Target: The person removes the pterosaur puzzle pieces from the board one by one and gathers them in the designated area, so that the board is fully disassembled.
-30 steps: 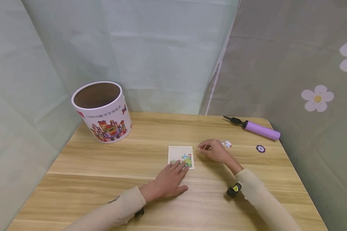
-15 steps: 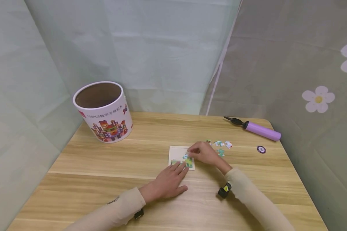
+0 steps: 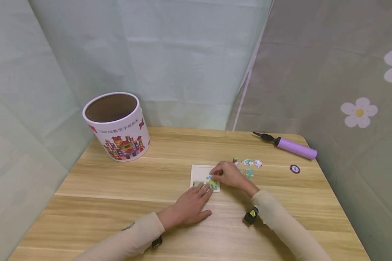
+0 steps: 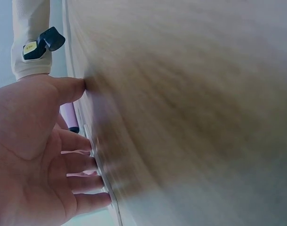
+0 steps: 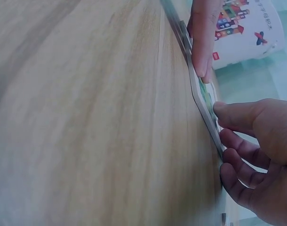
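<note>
- One shallow puzzle tray [image 3: 200, 171] lies flat on the surface [image 3: 117, 188], just below the middle of the head view.
- Two hands of mine are at it. My left hand [image 3: 194, 203] is wide, fingers straight, their tips over the tray's lower edge.
- My right hand [image 3: 230, 174] is narrow, thumb and fingers bent close together over the tray's right side. Whether I pinch a piece there I cannot tell.
- I judge the tray thin, light and stiff, apt to slide under a sideways push; its bare rim is the best hold, fingertips pressing down.
- At least four loose pieces [image 3: 247, 162] lie right of the frame's centre, beyond my right hand; a fifth seems to show beside it, mostly hidden.
- Each looks light, stiff and flat, so hard to lift; I would pinch opposite edges. The narrow tabs look the most fragile part.
- Fitted pieces [image 3: 213, 184], green and blue, fill the tray's lower part. My fingers cover some, so I cannot count them.
- One white bucket [image 3: 124, 145] stands at the left; one purple pump [image 3: 296, 148] and one round disc [image 3: 294, 169] lie at the right.
</note>
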Demonstrator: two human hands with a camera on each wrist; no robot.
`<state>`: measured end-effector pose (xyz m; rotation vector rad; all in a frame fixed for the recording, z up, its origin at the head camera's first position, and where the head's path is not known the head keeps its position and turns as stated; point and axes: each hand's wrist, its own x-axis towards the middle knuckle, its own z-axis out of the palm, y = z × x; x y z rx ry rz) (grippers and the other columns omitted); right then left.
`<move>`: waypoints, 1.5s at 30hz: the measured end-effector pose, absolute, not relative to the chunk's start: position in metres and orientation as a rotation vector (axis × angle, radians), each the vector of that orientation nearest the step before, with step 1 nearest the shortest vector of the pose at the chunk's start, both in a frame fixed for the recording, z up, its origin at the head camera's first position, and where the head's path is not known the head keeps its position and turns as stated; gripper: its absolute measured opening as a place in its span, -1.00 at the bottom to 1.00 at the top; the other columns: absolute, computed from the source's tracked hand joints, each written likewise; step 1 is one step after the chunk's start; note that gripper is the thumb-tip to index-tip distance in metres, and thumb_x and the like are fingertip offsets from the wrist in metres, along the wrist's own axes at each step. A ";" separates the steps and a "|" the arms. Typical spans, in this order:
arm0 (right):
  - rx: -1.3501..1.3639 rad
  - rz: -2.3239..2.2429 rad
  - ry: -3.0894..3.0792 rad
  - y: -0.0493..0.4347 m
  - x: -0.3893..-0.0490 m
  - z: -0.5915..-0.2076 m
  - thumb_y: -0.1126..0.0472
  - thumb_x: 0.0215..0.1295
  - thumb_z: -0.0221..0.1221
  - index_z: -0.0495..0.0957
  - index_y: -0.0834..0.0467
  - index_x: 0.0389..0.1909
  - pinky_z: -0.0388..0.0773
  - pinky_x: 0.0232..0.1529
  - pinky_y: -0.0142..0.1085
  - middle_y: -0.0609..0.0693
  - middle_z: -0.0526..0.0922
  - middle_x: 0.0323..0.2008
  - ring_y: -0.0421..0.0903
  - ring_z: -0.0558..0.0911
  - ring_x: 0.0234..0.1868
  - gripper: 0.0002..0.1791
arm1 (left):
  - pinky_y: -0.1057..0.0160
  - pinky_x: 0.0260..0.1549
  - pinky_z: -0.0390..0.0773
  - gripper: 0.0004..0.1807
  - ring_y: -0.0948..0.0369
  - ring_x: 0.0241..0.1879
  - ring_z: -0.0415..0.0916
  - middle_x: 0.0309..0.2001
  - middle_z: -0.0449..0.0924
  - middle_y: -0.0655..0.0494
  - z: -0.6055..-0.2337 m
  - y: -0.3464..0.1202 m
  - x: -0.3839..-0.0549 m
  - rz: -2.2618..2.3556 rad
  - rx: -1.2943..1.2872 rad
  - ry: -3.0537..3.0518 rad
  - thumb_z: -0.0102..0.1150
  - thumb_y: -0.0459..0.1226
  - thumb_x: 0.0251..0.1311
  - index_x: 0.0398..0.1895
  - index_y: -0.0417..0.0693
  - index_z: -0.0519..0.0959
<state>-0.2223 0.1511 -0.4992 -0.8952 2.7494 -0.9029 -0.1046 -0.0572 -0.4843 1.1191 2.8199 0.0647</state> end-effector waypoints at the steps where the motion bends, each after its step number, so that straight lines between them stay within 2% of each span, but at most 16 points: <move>1: -0.889 -0.902 2.747 0.151 -0.222 -0.499 0.14 0.27 0.41 0.82 0.05 -0.18 0.46 -0.34 -0.38 -0.20 0.67 -0.38 -0.28 0.50 -0.39 -0.86 | -0.02 0.45 0.27 -0.23 -0.09 0.53 0.17 0.54 0.23 -0.15 -0.484 -0.057 -0.105 0.068 1.116 2.819 -0.01 0.12 0.48 0.54 -0.21 0.26; 17: -0.865 -0.937 2.724 0.149 -0.221 -0.498 0.19 0.24 0.43 0.76 0.01 -0.31 0.48 -0.31 -0.34 -0.21 0.62 -0.42 -0.26 0.51 -0.38 -0.96 | -0.02 0.41 0.33 -0.23 -0.10 0.49 0.25 0.50 0.29 -0.17 -0.486 -0.057 -0.107 0.056 1.158 2.839 0.03 0.12 0.45 0.50 -0.22 0.31; 24: -0.867 -0.997 2.712 0.149 -0.222 -0.498 0.17 0.32 0.37 0.76 0.07 -0.32 0.56 -0.19 -0.29 -0.20 0.71 -0.38 -0.28 0.59 -0.31 -0.94 | -0.03 0.39 0.35 -0.23 -0.09 0.49 0.25 0.50 0.30 -0.15 -0.485 -0.057 -0.107 0.039 1.150 2.838 0.03 0.14 0.44 0.50 -0.21 0.33; 30: -0.845 -1.047 2.687 0.149 -0.222 -0.495 0.21 0.33 0.36 0.79 0.03 -0.29 0.60 -0.13 -0.28 -0.16 0.77 -0.30 -0.27 0.63 -0.26 -0.95 | -0.04 0.39 0.35 -0.23 -0.09 0.49 0.24 0.51 0.28 -0.15 -0.485 -0.056 -0.108 0.044 1.143 2.833 0.01 0.14 0.45 0.50 -0.21 0.32; 40: -0.767 -1.204 2.660 0.175 -0.222 -0.486 0.19 0.36 0.33 0.79 0.05 -0.19 0.66 -0.02 -0.14 -0.11 0.79 -0.23 -0.18 0.71 -0.15 -0.90 | -0.04 0.41 0.33 -0.21 -0.08 0.51 0.21 0.53 0.25 -0.12 -0.488 -0.056 -0.108 0.040 1.119 2.832 -0.02 0.17 0.45 0.53 -0.17 0.29; 45: -0.705 -1.225 2.706 0.198 -0.221 -0.484 0.22 0.33 0.35 0.80 0.02 -0.23 0.66 -0.05 -0.18 -0.14 0.79 -0.27 -0.19 0.70 -0.18 -0.92 | -0.04 0.41 0.33 -0.21 -0.08 0.51 0.20 0.53 0.24 -0.12 -0.488 -0.057 -0.108 0.050 1.118 2.828 -0.03 0.17 0.46 0.53 -0.17 0.28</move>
